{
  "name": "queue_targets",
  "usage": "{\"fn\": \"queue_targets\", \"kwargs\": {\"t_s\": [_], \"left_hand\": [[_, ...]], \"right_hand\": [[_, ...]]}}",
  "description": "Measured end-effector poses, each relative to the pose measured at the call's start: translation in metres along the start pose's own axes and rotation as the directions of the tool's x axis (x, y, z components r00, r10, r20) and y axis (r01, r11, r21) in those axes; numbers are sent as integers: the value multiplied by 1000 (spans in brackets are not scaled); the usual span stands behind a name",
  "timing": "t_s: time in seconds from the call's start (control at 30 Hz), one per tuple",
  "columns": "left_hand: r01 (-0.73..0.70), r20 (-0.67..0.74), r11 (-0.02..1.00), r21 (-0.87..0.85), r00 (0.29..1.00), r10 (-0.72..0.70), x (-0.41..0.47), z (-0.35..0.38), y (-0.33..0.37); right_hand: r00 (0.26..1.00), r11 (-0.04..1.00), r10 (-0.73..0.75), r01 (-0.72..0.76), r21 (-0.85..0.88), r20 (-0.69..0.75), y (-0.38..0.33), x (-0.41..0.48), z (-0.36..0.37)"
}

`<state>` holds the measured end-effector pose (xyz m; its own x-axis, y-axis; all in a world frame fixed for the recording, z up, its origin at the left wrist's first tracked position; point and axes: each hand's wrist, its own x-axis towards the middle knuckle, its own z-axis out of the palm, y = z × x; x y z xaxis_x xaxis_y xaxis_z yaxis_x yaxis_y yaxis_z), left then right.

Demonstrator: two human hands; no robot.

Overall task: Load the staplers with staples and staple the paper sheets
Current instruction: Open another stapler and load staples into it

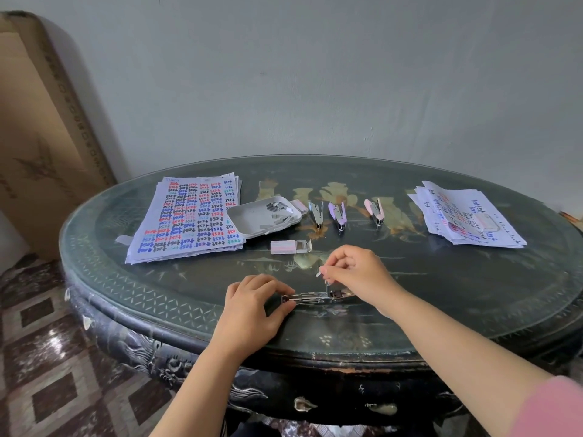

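Observation:
An opened metal stapler (315, 297) lies flat near the table's front edge. My left hand (252, 307) grips its left end. My right hand (353, 272) hovers over the stapler's right end and pinches a small strip of staples (319, 274). Behind them sits an open staple box (290, 246). Three more staplers stand farther back: a grey one (316, 212), a purple one (337, 214) and a pink one (374, 210). A stack of written paper sheets (189, 216) lies at the left and another stack (467, 212) at the right.
A white tray (249, 220) holding several staple strips sits beside the left stack, with another small box (299, 205) behind it. The dark oval table (441, 310) has a glass top. A tall cardboard box (38, 137) leans on the wall at left.

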<state>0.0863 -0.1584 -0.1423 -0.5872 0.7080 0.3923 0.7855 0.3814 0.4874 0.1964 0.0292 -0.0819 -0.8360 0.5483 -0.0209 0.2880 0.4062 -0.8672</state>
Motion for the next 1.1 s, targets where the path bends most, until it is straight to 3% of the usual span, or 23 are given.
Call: {"fn": "queue_targets", "kwargs": {"t_s": [0.13, 0.27, 0.37, 0.43, 0.5, 0.77, 0.9, 1.1], "left_hand": [[23, -24, 995, -100, 999, -25, 3, -1, 1], [139, -44, 952, -275, 987, -156, 10, -10, -1], [209, -86, 978, 23, 975, -206, 20, -20, -14], [278, -70, 932, 233, 961, -269, 26, -24, -26], [310, -40, 888, 340, 948, -316, 28, -22, -38], [335, -91, 856, 392, 941, -327, 29, -9, -52], [346, -100, 848, 402, 937, -335, 28, -8, -54], [343, -90, 841, 418, 937, -337, 29, -9, -53]], "right_hand": [[1000, 1000, 6, -6, 1, 3, -5, 10, 2], [1000, 1000, -12, 12, -4, -15, -13, 35, 6], [998, 999, -34, 32, -43, -52, -24, 60, 13], [994, 987, -70, 57, -147, -82, -31, 80, 19], [989, 969, -95, 66, -238, -110, -38, 101, 25], [992, 962, -118, 104, -254, -43, -47, 165, 59], [991, 916, -131, 136, -378, 41, -37, 182, 73], [990, 903, -142, 138, -406, 20, -40, 168, 40]]}}
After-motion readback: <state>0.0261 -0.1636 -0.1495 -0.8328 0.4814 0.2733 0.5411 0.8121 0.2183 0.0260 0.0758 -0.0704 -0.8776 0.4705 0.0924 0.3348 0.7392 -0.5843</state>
